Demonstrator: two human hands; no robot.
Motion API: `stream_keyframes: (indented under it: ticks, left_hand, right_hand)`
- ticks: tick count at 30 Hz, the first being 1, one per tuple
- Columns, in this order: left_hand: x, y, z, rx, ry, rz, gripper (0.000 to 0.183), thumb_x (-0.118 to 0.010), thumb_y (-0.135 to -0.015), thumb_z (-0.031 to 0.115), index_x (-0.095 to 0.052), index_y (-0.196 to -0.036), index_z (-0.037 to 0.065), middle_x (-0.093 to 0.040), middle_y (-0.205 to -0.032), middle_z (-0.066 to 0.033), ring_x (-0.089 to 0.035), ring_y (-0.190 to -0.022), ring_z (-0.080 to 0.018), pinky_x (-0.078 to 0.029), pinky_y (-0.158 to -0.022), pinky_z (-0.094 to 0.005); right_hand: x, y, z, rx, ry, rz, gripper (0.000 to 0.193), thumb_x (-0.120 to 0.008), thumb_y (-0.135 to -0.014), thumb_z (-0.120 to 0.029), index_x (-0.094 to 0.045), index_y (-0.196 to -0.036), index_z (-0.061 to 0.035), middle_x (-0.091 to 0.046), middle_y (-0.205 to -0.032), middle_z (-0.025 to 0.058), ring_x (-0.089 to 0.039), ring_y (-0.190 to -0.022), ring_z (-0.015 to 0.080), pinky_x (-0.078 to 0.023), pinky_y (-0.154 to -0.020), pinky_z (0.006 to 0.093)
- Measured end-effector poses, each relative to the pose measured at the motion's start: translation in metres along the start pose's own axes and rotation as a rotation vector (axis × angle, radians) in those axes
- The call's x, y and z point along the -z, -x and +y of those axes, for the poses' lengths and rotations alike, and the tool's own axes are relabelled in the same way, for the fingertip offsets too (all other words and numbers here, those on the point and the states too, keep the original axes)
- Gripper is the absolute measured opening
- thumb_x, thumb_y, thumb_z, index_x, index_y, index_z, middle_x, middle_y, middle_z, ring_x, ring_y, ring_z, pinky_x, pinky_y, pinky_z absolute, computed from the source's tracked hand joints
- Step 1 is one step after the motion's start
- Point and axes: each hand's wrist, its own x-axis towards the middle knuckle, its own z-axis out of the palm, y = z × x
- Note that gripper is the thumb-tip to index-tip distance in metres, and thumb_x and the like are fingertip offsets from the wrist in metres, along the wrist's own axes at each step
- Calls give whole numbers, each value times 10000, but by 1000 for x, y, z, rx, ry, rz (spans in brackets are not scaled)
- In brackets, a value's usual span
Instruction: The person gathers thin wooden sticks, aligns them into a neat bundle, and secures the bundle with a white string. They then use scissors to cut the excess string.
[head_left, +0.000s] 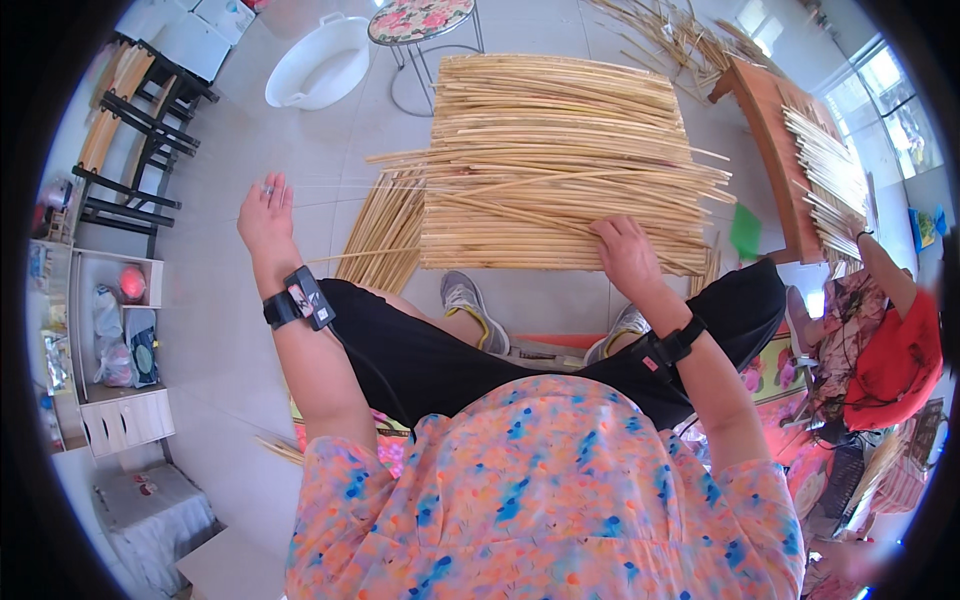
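A table-like stack of pale yellow reed stalks lies in front of my knees, the stalks running left to right. Several loose ones stick out past both its sides. My right hand rests on its near right part, fingers bent down and closed on stalks there. Out to the left, apart from the stack, my left hand is raised with its fingers curled together. Thin pale threads run from it toward the stack's left side. A bundle of reed stalks slants beneath that side.
A white tub and a round flowered stool stand at the far left. On the right, a co-worker in red reaches to stalks on a brown wooden table. More loose stalks lie beyond.
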Motion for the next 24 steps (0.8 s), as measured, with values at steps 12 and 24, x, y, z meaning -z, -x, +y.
stream_keyframes:
  ticks: [12,24]
  left_hand:
    - [36,36,17,-179,25,71,261,-461,-1003,137,-421,-1183,-48,-575,-1155,-173,-606,-1078,-289,-475,-935,-399]
    - [-18,97,-2,-352,-648,-457,114,-590,-937,104,-579,-1004,13,-639,-801,-76,-621,-677,-143,-505,-626,-270]
  right_hand:
    - [-1,0,2,59,17,-16,209,-588,-781,-25,-654,-974,-70,-591,-913,92,-581,-928,299,-485,-798,419]
    - [8,4,-7,86,53,-110,240,-572,-731,31,-629,-940,-72,-584,-898,95,-583,-926,305,-500,-768,413]
